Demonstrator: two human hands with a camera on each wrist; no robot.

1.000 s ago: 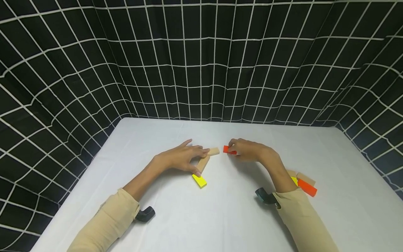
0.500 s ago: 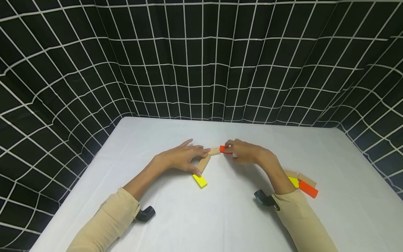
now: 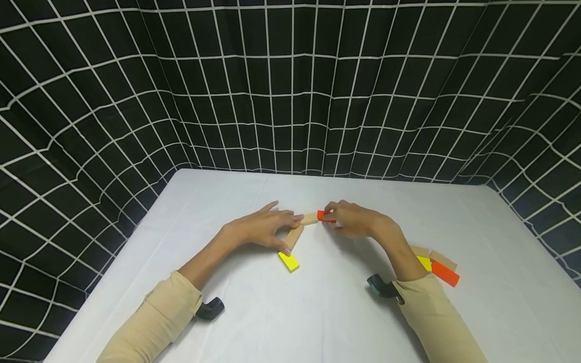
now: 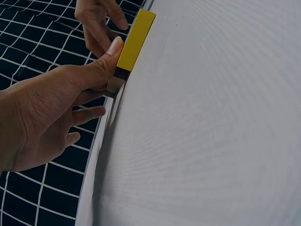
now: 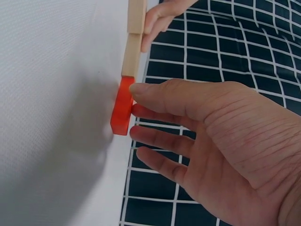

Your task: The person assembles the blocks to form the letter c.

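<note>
In the head view, a yellow block (image 3: 289,261), a plain wooden block (image 3: 294,237), a second plain block (image 3: 309,219) and a red block (image 3: 321,216) lie end to end in a bent row. My left hand (image 3: 263,228) holds the first plain block between thumb and fingers, the thumb by the yellow block. At the row's right end, my right hand (image 3: 356,219) pinches the red block, whose end meets the second plain block in the right wrist view. The left wrist view shows the left thumb near the yellow block (image 4: 137,40); fingers partly hide the plain blocks.
A loose group lies by the right forearm: a red block (image 3: 445,273), a yellow block (image 3: 424,262) and plain blocks (image 3: 444,260). White cloth (image 3: 281,312) covers the table. Black grid-patterned curtains (image 3: 290,101) stand behind and at both sides. Dark wrist devices (image 3: 210,308) sit under the sleeves.
My right hand has moved the red block left, closing the gap to the second plain block. In the last half second little differs. The left hand has stayed in place.
</note>
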